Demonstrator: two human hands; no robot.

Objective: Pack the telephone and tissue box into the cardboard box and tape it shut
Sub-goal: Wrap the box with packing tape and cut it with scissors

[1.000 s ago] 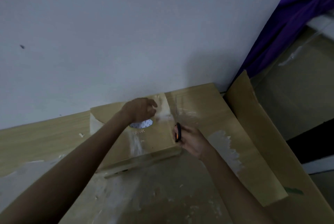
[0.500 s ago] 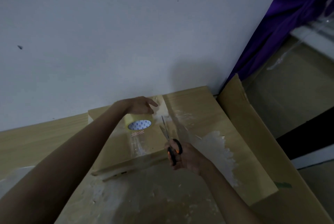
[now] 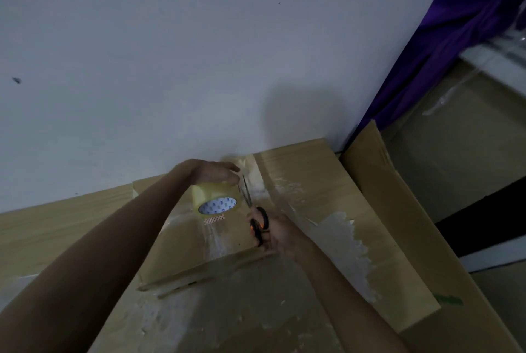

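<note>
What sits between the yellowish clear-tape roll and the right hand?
Head view: only the black-and-orange-handled scissors; the right hand holds them, steel blades pointing up beside the yellowish clear-tape roll gripped by the left hand.

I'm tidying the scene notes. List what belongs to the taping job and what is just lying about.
Job: left hand holding the tape roll; right hand holding the scissors; box.
Lying about: cardboard sheet; curtain.
</note>
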